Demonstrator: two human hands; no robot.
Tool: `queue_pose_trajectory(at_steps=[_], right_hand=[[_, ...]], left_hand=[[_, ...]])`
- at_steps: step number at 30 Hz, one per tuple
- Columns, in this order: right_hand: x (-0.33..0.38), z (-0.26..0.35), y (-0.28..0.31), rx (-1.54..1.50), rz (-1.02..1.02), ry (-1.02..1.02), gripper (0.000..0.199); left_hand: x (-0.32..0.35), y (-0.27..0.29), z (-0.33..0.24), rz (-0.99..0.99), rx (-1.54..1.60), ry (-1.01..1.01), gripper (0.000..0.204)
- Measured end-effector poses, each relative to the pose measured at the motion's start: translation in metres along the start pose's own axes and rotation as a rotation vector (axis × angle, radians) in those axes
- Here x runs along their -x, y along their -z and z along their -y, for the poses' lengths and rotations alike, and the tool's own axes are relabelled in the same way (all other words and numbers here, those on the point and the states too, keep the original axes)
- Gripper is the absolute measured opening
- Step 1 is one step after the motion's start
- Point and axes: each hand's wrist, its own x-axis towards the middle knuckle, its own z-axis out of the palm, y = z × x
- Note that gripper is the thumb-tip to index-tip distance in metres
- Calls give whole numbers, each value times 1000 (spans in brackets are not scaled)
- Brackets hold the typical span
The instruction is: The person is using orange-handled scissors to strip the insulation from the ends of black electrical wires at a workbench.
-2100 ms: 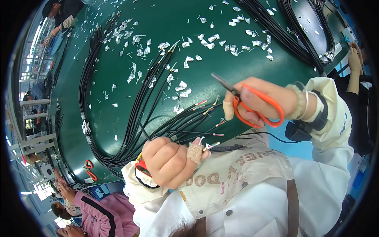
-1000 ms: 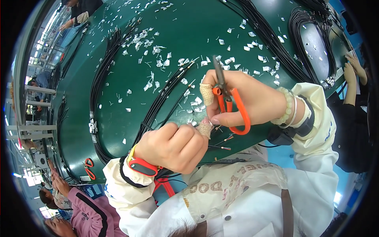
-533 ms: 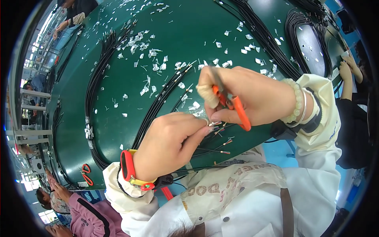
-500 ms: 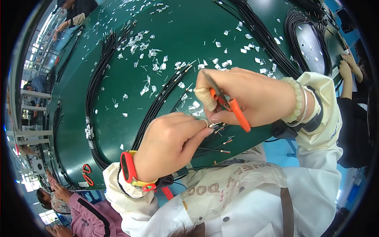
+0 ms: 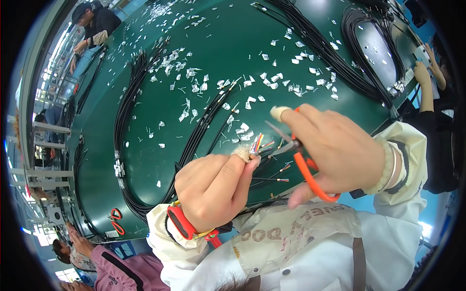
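Pinched between the thumb and covered index finger of my left hand point(image 5: 211, 186) is a cable end, its thin coloured wires point(image 5: 259, 141) fanning upward. My right hand point(image 5: 340, 153) holds orange-handled scissors point(image 5: 307, 175), with the thumb apart from the lower handle loop. Their blades are spread, pointing left toward the wires, close beside them. Whether a blade touches a wire I cannot tell. Tan covers wrap the left index fingertip and a right fingertip point(image 5: 278, 113). Below the wires, several stripped black cable ends point(image 5: 281, 180) lie on the green table point(image 5: 233, 53).
A black cable bundle point(image 5: 206, 121) runs beyond my left hand; another bundle point(image 5: 121, 131) curves at the left. Thicker bundles point(image 5: 315, 43) lie at the far right. Silvery scraps point(image 5: 247, 131) litter the table. A second pair of scissors point(image 5: 116, 221) rests at left. Other people sit around the edges.
My right hand has drawn away to the right from the cable end, and the scissors' blades now stand apart and point left. Coloured wires now show above my left fingertips.
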Motion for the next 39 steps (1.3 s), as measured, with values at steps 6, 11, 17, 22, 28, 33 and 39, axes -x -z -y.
queue_pose_trajectory(at_steps=[6, 11, 17, 22, 28, 33, 39], right_hand=[[-4, 12, -4, -97, 74, -53, 99], [-5, 14, -1, -107, 107, -64, 97], [-11, 16, 2, -147, 201, -82, 94], [-13, 9, -3, -257, 320, -106, 90], [-13, 10, -3, -254, 325, -130, 87], [-10, 3, -6, -241, 311, -121, 84], [-20, 6, -8, -289, 376, -102, 80]], left_hand=[[6, -3, 0, -8, 13, -46, 15], [8, -1, -1, -2, -10, -48, 15], [8, -3, 3, -37, -3, -106, 15], [5, -4, 4, -7, -27, -152, 16], [5, -7, 1, 43, -160, -197, 17], [5, -7, 3, 57, -150, -184, 16], [9, -10, 3, 8, -83, -84, 13]])
